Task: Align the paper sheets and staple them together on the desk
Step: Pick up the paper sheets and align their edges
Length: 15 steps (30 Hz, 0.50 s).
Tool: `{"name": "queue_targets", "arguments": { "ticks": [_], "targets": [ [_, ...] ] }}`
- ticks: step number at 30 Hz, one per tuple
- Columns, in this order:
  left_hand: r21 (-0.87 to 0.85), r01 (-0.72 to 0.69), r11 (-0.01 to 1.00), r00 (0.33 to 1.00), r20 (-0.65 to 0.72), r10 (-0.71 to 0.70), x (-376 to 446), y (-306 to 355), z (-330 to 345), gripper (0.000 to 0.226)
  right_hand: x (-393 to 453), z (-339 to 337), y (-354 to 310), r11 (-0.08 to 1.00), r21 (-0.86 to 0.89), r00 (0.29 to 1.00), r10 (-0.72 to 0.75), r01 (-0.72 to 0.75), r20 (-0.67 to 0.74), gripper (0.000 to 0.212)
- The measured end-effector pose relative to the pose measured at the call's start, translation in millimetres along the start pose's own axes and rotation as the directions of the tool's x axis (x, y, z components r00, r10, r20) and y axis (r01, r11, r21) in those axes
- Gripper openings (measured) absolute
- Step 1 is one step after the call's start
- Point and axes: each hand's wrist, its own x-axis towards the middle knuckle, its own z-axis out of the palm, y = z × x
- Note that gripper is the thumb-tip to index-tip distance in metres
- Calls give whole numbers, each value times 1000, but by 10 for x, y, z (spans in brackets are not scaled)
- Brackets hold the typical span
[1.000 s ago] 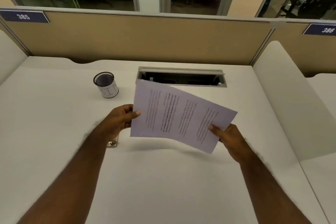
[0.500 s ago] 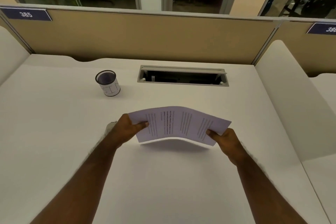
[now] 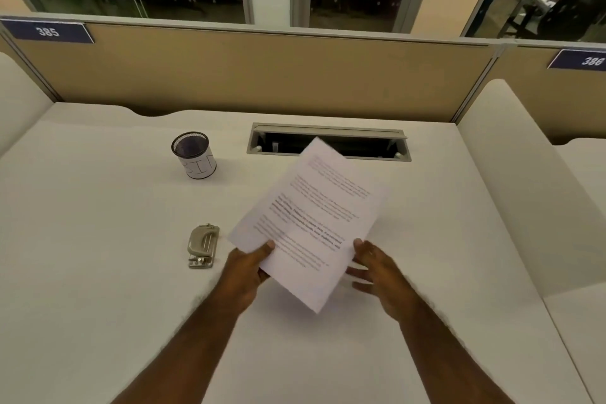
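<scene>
The printed paper sheets (image 3: 311, 220) are held up above the white desk (image 3: 98, 272), turned so their long side runs away from me, tilted to the right. My left hand (image 3: 249, 269) pinches their lower left edge, thumb on top. To the right, my right hand (image 3: 377, 269) has its fingers spread, touching or just off the sheets' lower right edge; it grips nothing. A small silver stapler (image 3: 202, 246) lies on the desk just left of my left hand.
A black mesh cup with a white label (image 3: 194, 155) stands at the back left. A grey cable hatch (image 3: 328, 141) is sunk into the desk behind the sheets. Tan partition panels close the back, and a white divider (image 3: 524, 190) rises on the right.
The sheets went from sideways and bowed between both hands to lengthwise and raised. My right hand let go of them and opened. The stapler, hidden before by my left hand, now shows.
</scene>
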Motion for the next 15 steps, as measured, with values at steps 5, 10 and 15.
{"name": "queue_targets", "arguments": {
  "ticks": [5,10,15],
  "targets": [
    [-128,116,985,993,11,-115,-196,-494,9,43,94,160,55,994,72,997,-75,77,-27,36],
    [97,225,969,973,30,-229,-226,-515,-198,35,285,65,42,996,-55,990,-71,64,-122,35],
    [410,119,904,989,-126,-73,-45,-110,-523,26,393,-5,63,992,-121,991,-53,38,-123,34]
  ]
}}
